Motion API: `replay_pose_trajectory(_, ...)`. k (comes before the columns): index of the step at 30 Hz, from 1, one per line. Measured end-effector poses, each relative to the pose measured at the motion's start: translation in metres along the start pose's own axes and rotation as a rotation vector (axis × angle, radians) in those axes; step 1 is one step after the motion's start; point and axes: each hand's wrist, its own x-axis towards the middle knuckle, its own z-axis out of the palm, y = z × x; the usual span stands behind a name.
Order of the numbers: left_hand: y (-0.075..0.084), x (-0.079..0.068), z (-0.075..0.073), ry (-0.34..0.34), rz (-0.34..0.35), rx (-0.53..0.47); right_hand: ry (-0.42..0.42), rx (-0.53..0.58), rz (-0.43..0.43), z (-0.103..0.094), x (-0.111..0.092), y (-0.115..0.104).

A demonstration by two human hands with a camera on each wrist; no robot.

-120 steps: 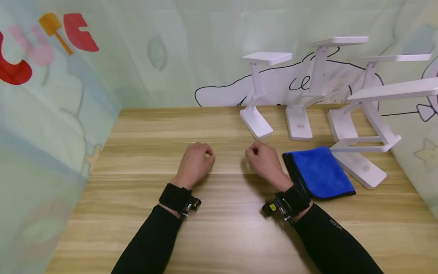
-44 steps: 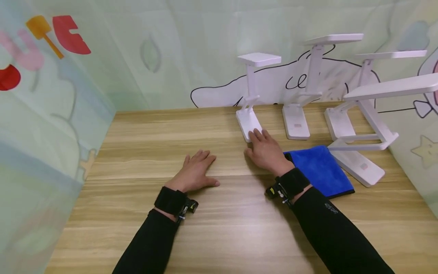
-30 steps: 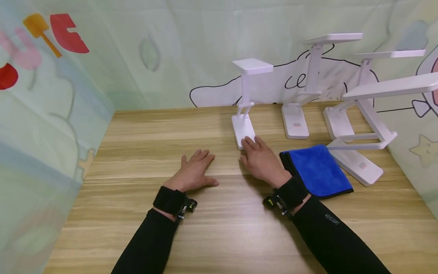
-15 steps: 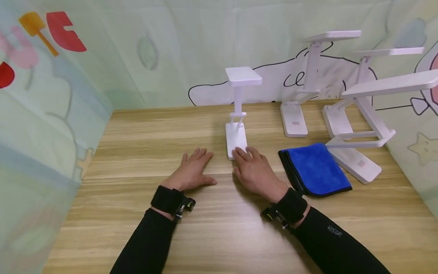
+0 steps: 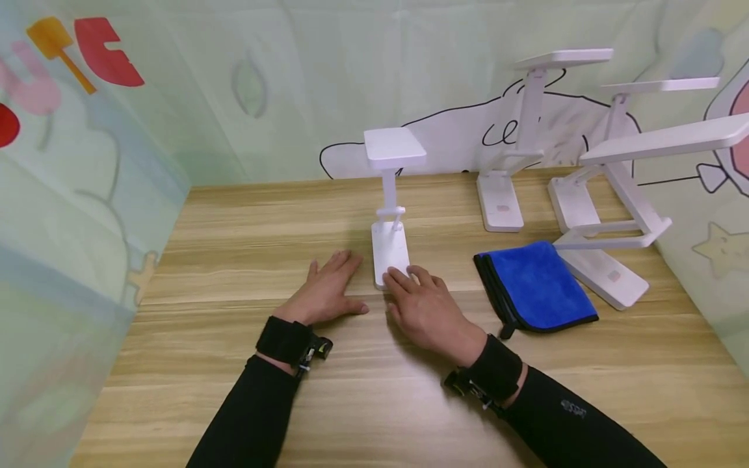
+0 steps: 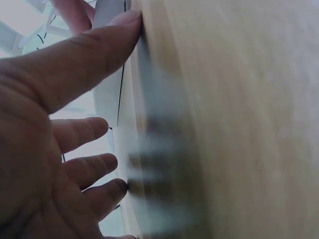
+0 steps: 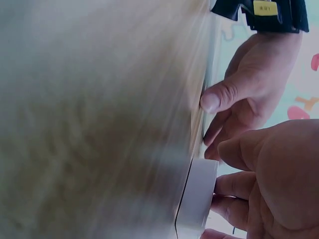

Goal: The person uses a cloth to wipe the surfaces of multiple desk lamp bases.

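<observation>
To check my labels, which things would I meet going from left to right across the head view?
Orange T, red E, leaf print, left grip, leftmost lamp, blue cloth, star print. Right grip and other lamps overlap neighbours, so left out.

The desk lamp stands on the table, its front end under the fingers of the right hand; the left hand lies to its left. Farther right, two lamps stand side by side. Before them lies a cloth, left of a fourth lamp.
</observation>
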Motion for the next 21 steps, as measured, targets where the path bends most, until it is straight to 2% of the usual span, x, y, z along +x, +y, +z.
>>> replay_pose_trajectory(21,0.001,-0.001,-0.002,0.022,0.017,-0.006,-0.011,-0.019,-0.052,0.000,-0.010,-0.014)
